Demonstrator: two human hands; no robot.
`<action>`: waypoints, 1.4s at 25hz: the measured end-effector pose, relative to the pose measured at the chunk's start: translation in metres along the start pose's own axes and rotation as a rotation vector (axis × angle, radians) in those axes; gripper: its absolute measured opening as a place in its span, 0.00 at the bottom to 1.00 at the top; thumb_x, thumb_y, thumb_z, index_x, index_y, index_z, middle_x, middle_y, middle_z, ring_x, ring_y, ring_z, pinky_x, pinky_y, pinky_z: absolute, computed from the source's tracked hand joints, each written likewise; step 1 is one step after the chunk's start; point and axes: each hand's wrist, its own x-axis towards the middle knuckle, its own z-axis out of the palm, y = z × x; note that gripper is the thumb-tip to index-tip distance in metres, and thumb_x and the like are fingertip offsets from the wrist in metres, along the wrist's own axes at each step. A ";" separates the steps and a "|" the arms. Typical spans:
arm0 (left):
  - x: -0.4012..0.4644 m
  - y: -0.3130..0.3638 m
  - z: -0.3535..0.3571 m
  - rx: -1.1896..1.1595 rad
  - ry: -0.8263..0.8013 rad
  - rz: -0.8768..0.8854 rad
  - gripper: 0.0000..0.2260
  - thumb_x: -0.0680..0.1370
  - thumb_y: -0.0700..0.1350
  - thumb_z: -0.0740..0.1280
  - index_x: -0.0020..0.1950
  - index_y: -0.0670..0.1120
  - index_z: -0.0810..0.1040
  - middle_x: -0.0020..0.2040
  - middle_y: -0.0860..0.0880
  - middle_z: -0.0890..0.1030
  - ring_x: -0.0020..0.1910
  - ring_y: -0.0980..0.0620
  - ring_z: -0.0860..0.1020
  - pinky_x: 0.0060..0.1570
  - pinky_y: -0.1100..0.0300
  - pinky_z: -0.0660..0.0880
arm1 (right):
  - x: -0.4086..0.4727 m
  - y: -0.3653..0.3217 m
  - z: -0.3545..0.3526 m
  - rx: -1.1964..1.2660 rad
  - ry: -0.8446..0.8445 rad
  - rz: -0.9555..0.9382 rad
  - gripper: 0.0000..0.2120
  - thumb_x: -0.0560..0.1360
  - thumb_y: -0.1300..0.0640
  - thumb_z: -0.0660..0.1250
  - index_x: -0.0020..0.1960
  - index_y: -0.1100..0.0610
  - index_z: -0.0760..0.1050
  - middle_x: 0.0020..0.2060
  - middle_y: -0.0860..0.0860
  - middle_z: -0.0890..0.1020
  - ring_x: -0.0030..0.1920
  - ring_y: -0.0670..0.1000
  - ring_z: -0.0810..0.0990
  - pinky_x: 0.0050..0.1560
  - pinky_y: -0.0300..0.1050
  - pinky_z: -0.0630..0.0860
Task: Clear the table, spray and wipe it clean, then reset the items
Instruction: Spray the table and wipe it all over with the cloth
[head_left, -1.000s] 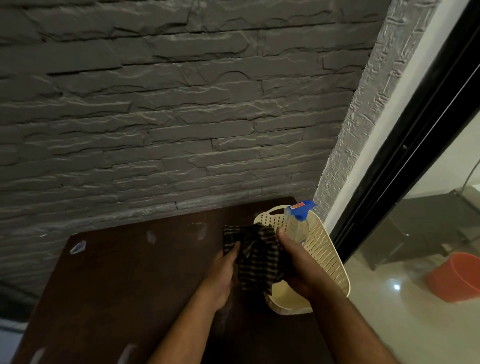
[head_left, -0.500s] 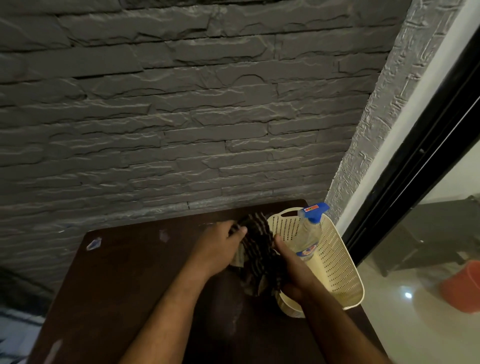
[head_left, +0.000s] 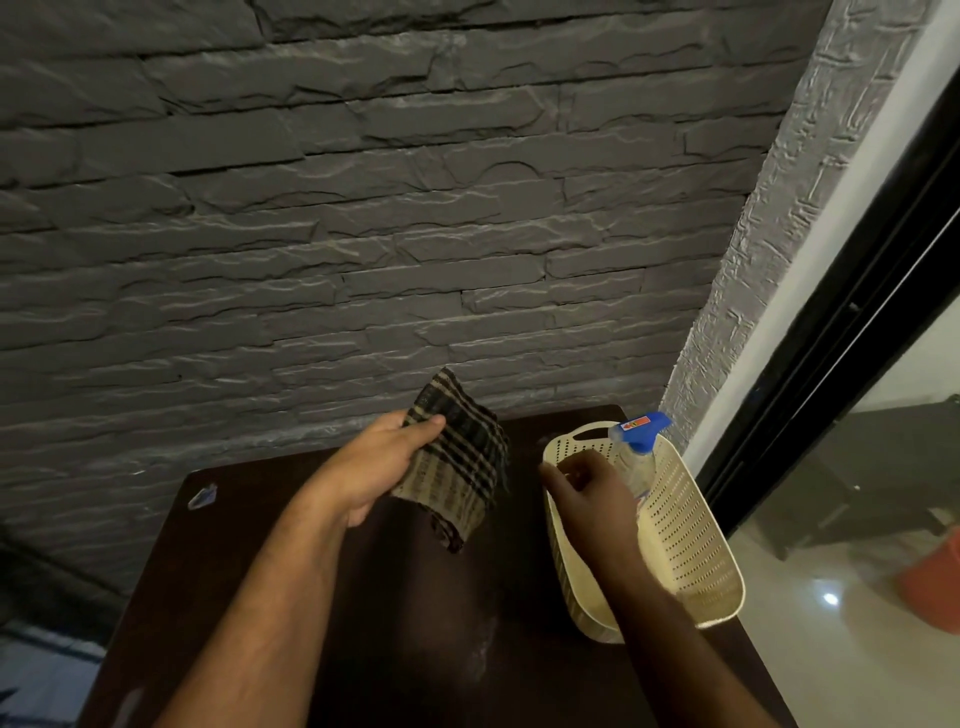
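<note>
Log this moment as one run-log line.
left hand: grips checked cloth above table | right hand: over basket rim, empty | spray bottle: upright in basket

Grey stone wall (head_left: 363, 208), black-framed window (head_left: 857, 338), glossy floor (head_left: 831, 649)

The left hand (head_left: 376, 470) pinches a checked cloth (head_left: 457, 473) by its upper edge, holding it above the dark desk (head_left: 415, 623). Just right of it, the right hand (head_left: 592, 493) reaches into a cream perforated basket (head_left: 685, 530), fingers loosely curled beside a clear spray bottle (head_left: 636, 457) with a blue trigger head, standing upright inside the basket.
</note>
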 end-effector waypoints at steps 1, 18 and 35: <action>0.001 -0.001 0.000 -0.022 0.008 -0.004 0.10 0.81 0.47 0.62 0.51 0.45 0.81 0.48 0.47 0.86 0.48 0.51 0.83 0.48 0.57 0.76 | -0.005 -0.004 0.005 0.087 -0.076 0.070 0.20 0.70 0.36 0.66 0.48 0.53 0.78 0.44 0.51 0.83 0.43 0.48 0.81 0.44 0.50 0.81; -0.010 -0.104 0.040 -0.595 0.267 -0.265 0.15 0.77 0.60 0.60 0.60 0.56 0.73 0.60 0.47 0.79 0.62 0.46 0.77 0.62 0.46 0.72 | -0.008 -0.074 0.030 -0.566 -0.164 -0.417 0.18 0.75 0.54 0.66 0.65 0.49 0.73 0.55 0.50 0.82 0.52 0.49 0.81 0.51 0.45 0.79; -0.015 -0.124 0.045 -1.067 0.185 -0.248 0.32 0.70 0.66 0.62 0.63 0.43 0.77 0.59 0.38 0.81 0.62 0.39 0.76 0.64 0.43 0.69 | 0.042 0.045 -0.071 0.170 0.071 0.170 0.36 0.70 0.64 0.73 0.73 0.54 0.59 0.61 0.52 0.74 0.57 0.53 0.77 0.55 0.55 0.77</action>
